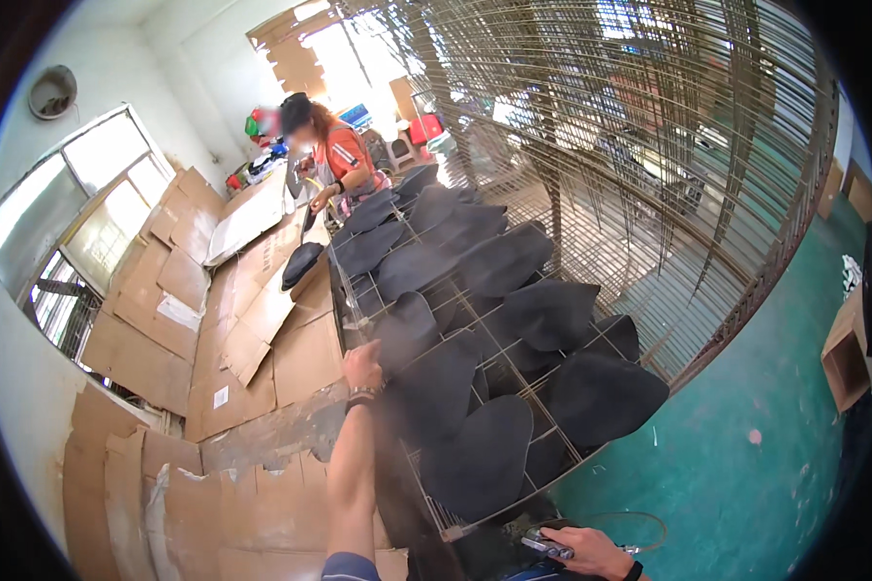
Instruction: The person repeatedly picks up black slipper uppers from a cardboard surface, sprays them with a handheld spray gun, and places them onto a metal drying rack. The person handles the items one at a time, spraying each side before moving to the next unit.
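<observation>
A wire rack (443, 528) holds several black, leaf-shaped flat pieces laid overlapping in rows. My left hand (363, 368) reaches to the rack's left edge, its fingers curled at the rim of one black piece (409, 327); the fingertips are partly blurred. Low in the view, my right hand (591, 552) is closed around a silver spray gun (547, 544), from whose side a thin hose (657, 523) loops. Just above that gun lie the nearest black pieces, one rounded (482, 457) and a wider one (608, 399) to its right.
Cardboard sheets (252, 382) cover the bench and wall on the left. Across the bench a person (344, 160) in orange handles a black piece; another dark piece (302, 264) lies nearby. A tall wire frame (630, 126) leans over the right side. A cardboard box (848, 353) stands on the green floor.
</observation>
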`<act>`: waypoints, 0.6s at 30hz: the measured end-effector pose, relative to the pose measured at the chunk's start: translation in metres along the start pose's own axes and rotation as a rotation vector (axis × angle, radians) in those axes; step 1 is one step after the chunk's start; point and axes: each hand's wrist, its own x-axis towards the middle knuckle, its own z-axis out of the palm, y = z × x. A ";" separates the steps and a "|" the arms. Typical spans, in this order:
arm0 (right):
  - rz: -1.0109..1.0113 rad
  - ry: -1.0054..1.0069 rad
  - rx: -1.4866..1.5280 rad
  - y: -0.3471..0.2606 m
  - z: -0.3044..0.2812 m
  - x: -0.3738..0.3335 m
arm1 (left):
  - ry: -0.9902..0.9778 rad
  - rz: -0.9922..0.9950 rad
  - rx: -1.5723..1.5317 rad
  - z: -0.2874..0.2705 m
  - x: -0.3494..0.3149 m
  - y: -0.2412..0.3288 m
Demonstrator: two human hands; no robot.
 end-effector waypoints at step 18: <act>-0.077 0.149 -0.040 0.033 -0.010 -0.016 | 0.314 0.668 -0.491 -0.394 -0.025 0.450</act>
